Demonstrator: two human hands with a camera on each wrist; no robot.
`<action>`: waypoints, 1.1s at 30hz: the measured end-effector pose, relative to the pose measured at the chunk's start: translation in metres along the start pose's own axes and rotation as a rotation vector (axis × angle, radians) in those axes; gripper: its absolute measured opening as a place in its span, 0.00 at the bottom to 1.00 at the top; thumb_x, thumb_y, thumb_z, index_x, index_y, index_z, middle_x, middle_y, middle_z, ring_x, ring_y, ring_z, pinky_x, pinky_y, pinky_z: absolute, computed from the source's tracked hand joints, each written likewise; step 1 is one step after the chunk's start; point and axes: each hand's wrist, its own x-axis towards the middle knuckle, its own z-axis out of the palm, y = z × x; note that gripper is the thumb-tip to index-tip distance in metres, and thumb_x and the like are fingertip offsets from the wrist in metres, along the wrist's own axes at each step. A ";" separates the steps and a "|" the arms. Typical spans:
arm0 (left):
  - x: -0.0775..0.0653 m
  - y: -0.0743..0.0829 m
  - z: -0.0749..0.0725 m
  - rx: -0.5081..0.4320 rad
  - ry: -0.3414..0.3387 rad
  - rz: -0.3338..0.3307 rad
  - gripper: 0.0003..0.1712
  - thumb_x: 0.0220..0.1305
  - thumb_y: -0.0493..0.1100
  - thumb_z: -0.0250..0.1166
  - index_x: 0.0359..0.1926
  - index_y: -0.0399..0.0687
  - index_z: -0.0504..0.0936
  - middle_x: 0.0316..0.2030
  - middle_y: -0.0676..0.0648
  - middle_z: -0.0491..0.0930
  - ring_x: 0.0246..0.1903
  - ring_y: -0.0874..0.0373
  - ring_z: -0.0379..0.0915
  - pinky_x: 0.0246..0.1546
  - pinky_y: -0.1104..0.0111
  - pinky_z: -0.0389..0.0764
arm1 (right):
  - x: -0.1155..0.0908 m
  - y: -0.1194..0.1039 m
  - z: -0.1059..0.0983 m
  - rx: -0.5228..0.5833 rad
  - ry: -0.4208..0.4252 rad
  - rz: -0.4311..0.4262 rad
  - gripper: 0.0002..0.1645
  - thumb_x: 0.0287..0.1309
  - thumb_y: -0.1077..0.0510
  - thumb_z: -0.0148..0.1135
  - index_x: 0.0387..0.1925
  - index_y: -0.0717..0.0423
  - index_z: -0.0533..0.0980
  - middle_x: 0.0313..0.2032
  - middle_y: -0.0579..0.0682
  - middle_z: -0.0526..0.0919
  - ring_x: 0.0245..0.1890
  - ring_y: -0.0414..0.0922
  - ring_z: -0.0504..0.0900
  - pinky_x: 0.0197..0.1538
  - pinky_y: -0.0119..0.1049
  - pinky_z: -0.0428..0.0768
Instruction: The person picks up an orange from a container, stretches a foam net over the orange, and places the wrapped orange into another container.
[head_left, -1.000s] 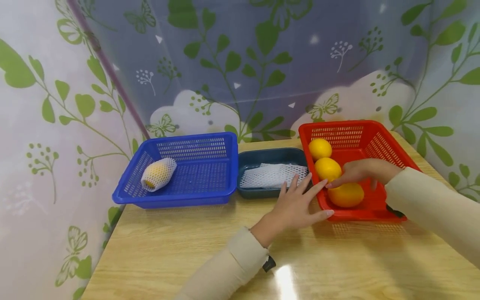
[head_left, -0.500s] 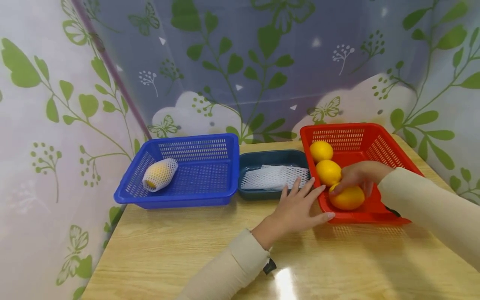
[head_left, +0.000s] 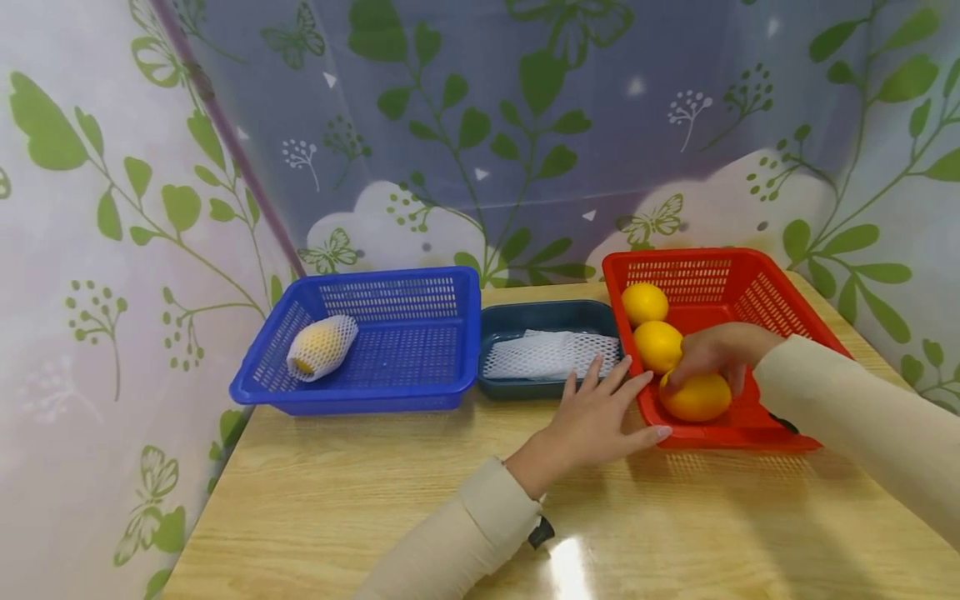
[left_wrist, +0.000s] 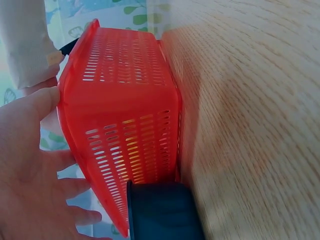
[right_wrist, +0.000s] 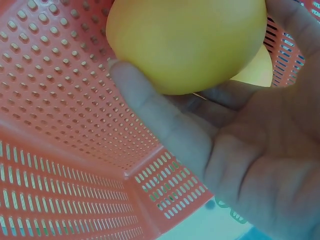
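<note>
In the red basket, my right hand grips the nearest of three smooth yellow-orange fruits, the front fruit. The right wrist view shows that yellow fruit held between the thumb and fingers, low in the basket. Behind it, along the left wall, lie the middle fruit and the back fruit. Fingers spread, my left hand rests at the red basket's left front rim. Up close, its thumb touches the rim of the red basket at the corner.
A dark teal tray with white foam netting stands between the baskets. On the left, a blue basket holds a yellow fruit in a foam net. All stand on a wooden table before a patterned curtain.
My right hand has shifted from over the fruits' left side to curl round the front fruit. The left hand stays at the basket rim; the view has shifted slightly.
</note>
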 end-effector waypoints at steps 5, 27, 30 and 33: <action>0.000 0.001 -0.001 0.011 -0.005 -0.005 0.44 0.62 0.78 0.43 0.75 0.72 0.49 0.76 0.58 0.40 0.75 0.47 0.33 0.69 0.41 0.48 | -0.002 -0.002 0.001 -0.083 0.038 -0.017 0.39 0.50 0.44 0.67 0.51 0.67 0.63 0.42 0.61 0.72 0.39 0.54 0.78 0.37 0.49 0.85; 0.000 0.002 -0.003 0.005 -0.018 -0.012 0.45 0.62 0.78 0.44 0.75 0.71 0.49 0.76 0.57 0.40 0.74 0.45 0.36 0.68 0.40 0.48 | -0.006 0.001 -0.002 -0.118 0.078 -0.003 0.39 0.45 0.42 0.70 0.48 0.65 0.65 0.39 0.59 0.73 0.39 0.54 0.76 0.37 0.49 0.84; 0.000 0.003 -0.005 0.008 -0.019 -0.014 0.45 0.62 0.77 0.44 0.75 0.70 0.50 0.76 0.57 0.41 0.74 0.45 0.37 0.68 0.40 0.48 | -0.010 0.002 -0.006 -0.145 0.098 -0.033 0.37 0.46 0.42 0.69 0.45 0.65 0.66 0.37 0.58 0.74 0.37 0.53 0.76 0.36 0.48 0.84; -0.001 0.003 -0.005 0.005 -0.026 -0.016 0.45 0.62 0.77 0.45 0.75 0.70 0.50 0.76 0.57 0.41 0.74 0.45 0.37 0.68 0.40 0.49 | -0.018 0.000 -0.010 -0.165 0.145 -0.068 0.35 0.48 0.41 0.68 0.43 0.66 0.67 0.36 0.57 0.73 0.36 0.51 0.76 0.36 0.46 0.84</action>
